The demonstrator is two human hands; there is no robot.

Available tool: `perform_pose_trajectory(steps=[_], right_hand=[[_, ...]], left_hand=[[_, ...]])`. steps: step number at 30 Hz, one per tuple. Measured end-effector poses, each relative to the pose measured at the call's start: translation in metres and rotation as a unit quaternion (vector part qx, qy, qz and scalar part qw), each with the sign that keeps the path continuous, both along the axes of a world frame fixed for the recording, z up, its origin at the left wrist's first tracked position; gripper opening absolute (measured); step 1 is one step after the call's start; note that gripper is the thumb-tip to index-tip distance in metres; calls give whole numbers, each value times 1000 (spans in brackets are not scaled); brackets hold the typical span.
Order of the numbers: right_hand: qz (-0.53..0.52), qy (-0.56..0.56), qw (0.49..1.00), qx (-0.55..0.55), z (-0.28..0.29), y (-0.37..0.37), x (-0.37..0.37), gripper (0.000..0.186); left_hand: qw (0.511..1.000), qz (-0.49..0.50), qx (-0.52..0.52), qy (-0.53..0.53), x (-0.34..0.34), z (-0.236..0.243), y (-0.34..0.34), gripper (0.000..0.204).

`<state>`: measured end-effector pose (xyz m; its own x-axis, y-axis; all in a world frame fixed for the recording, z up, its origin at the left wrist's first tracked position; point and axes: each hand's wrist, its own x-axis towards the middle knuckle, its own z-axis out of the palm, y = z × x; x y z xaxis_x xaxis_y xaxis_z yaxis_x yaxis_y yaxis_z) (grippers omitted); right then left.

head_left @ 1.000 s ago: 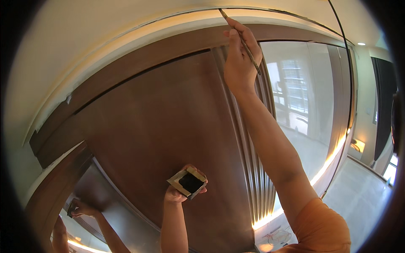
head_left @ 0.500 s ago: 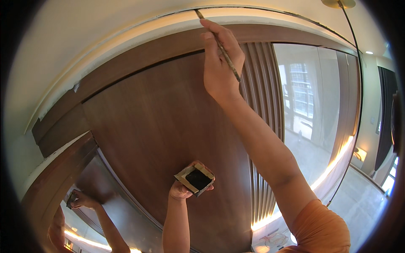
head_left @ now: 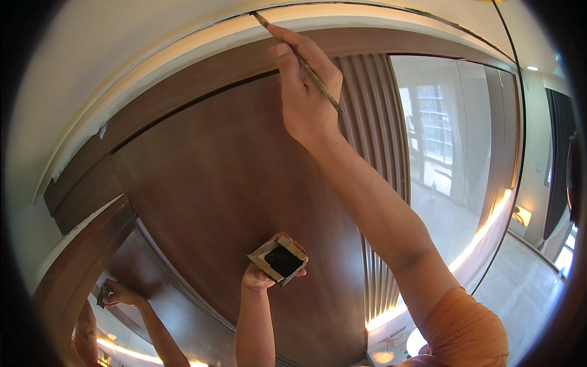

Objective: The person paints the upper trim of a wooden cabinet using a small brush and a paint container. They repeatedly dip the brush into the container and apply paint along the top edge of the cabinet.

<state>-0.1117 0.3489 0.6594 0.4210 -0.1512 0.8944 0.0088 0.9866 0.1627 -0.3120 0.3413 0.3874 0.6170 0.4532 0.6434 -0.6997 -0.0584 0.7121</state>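
Observation:
High up, my right hand [head_left: 310, 92] pinches a thin paintbrush [head_left: 319, 84]. Its dark tip touches the edge of the pale ceiling trim [head_left: 202, 46], where a black line [head_left: 342, 5] runs along the curve. Lower down, my left hand [head_left: 258, 278] holds up a small square container [head_left: 269, 262] with tan strips along its rim and black paint [head_left: 284, 260] inside. Left of the tip the line looks thinner and fainter; to the right it is thick and dark.
Brown wood panelling [head_left: 214, 183] faces me, with a ribbed strip [head_left: 376, 122] and a glossy pale panel [head_left: 449, 140] to the right. A mirror [head_left: 165, 293] at lower left reflects my arms. A thin black cable [head_left: 521, 122] hangs at the right from the ceiling.
My right hand has moved left along the trim with the brush, and the dark line now reaches farther left. The left hand has stayed nearly still with the container; the view has shifted slightly.

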Motion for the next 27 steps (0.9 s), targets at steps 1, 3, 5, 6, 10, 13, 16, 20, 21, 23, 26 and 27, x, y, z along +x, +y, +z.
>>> perform_pose_trajectory(steps=[1,3,5,6,10,13,16,20,21,23,26,27], right_hand=[[-3,5,1000,-3,1,2,3,26],[-4,12,1000,-17,0,4,10,26],[-1,18,999,-43,-1,6,18,27],[0,20,999,-43,-2,7,21,27],[0,57,998,-27,2,10,34,25],[-7,77,997,-26,4,14,47,24],[-12,92,995,-30,5,18,62,24],[-35,126,989,-63,3,18,79,24],[-17,130,990,-58,0,16,82,23],[25,145,986,-83,-12,8,85,22],[22,77,988,-136,-64,-15,90,19],[34,34,988,-149,-81,-24,90,19]], left_hand=[[1000,1,-4,-3,0,0,-1,89],[1000,0,2,1,1,1,-1,89],[1000,2,5,2,1,2,-2,89],[1000,4,6,2,1,2,-2,89],[1000,5,11,-2,2,3,-1,88],[1000,0,10,1,1,4,0,87],[1000,-6,0,1,0,3,-1,87],[1000,-5,-3,15,-2,4,-2,85],[1000,-7,-1,17,-2,5,-2,85],[1000,-8,9,20,0,7,-1,85],[999,0,44,9,3,7,-2,84],[998,6,59,-4,5,6,-1,84]])
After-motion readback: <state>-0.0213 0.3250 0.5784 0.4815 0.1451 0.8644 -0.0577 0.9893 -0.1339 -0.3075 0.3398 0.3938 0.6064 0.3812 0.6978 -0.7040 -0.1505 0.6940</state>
